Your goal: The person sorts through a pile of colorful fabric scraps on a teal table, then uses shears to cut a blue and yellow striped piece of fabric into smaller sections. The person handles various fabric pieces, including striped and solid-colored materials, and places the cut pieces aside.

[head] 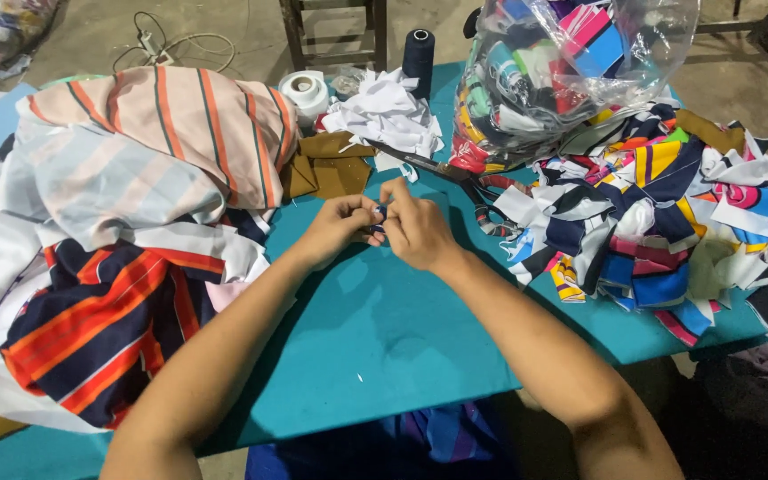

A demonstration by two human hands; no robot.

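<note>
Head view, looking down at a teal table [375, 338], smooth matte top, centre of frame. My left hand [335, 229] and right hand [415, 229] meet just above centre, fingertips touching. Both pinch one small blue-and-white cloth piece [380, 213] between thumbs and fingers, held just above the table surface. The piece is mostly hidden by the fingers, so I can't tell its shape.

Left of frame: one heap of striped fabric [117, 240], soft and crumpled; peach with orange and dark stripes on top, pale blue-white in the middle, navy with red-orange bands at the bottom.

Above the hands: one folded brown cloth [331, 164], one pile of white scraps [384, 116], one pair of scissors [437, 169] with dark blades lying flat.

Upper centre: one white tape roll [304, 91], round with a hollow core; one dark thread cone [418, 52] standing upright.

Upper right: one clear plastic bag [571, 67], shiny and wrinkled, stuffed with bright cloth bits.

Right: one loose pile of colourful scraps [660, 213], cut in strips, in navy, yellow, pink and white. It touches the bag.
</note>
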